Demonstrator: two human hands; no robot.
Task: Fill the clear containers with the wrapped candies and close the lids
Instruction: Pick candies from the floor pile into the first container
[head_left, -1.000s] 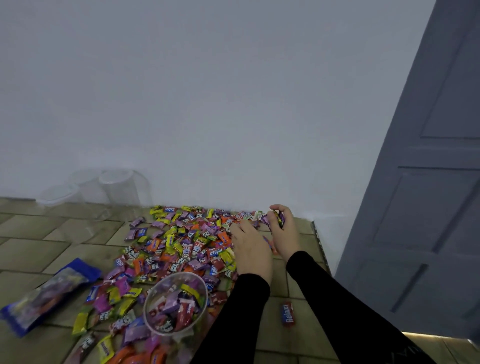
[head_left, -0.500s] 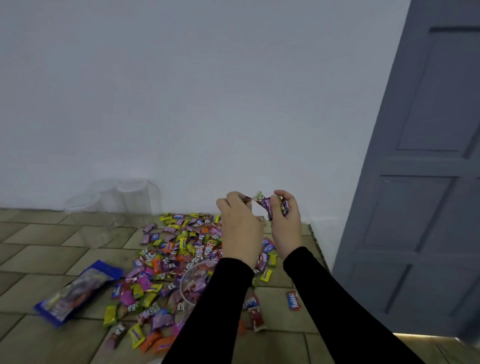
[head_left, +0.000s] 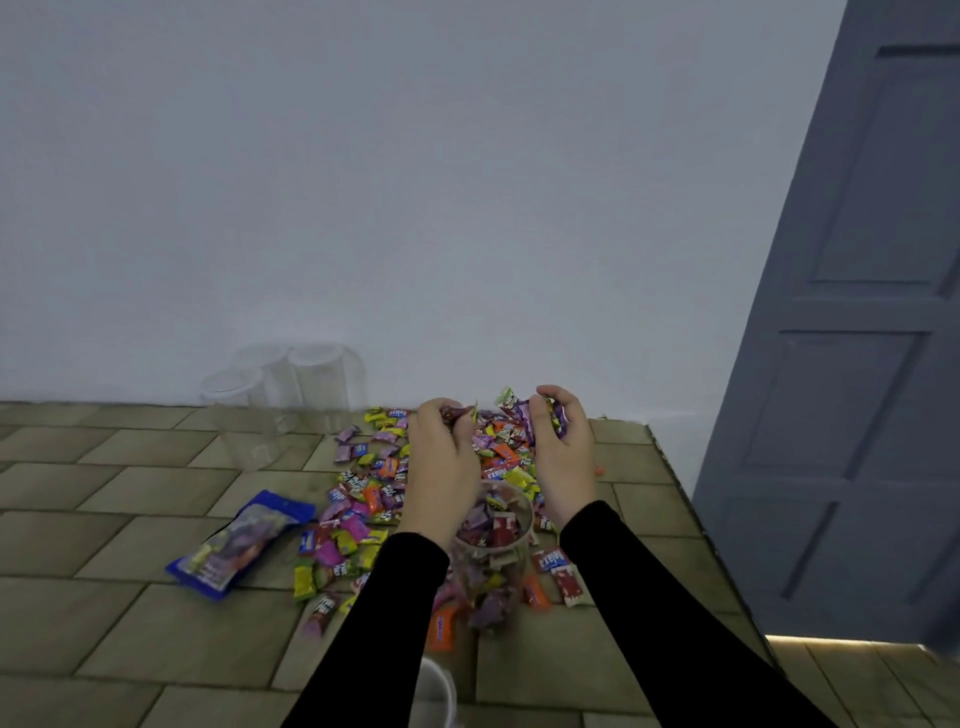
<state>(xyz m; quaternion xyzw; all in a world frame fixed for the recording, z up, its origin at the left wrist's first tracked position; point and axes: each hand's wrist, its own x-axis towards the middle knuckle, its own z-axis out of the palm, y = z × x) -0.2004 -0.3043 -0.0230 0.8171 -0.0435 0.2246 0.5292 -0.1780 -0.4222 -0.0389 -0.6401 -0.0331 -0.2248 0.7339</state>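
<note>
A heap of wrapped candies (head_left: 374, 493) in many colours is spread over the tiled surface. A clear container (head_left: 496, 551), partly filled with candies and without a lid, stands between my forearms. My left hand (head_left: 441, 467) grips a few candies above the container's far rim. My right hand (head_left: 563, 452) holds a bunch of purple and green candies just right of it. Several empty clear containers (head_left: 291, 384) stand by the wall at the back left. A whitish round object (head_left: 434, 691), possibly a lid, lies near the bottom edge.
A blue candy bag (head_left: 239, 543) lies flat to the left of the heap. The tiled surface ends at an edge (head_left: 675, 483) on the right, next to a grey door (head_left: 852, 364). A white wall runs behind.
Both hands lifted from the heap with candies and drew back toward the partly filled container, moving slightly apart. The camera view shifted, so the container now sits between my arms.
</note>
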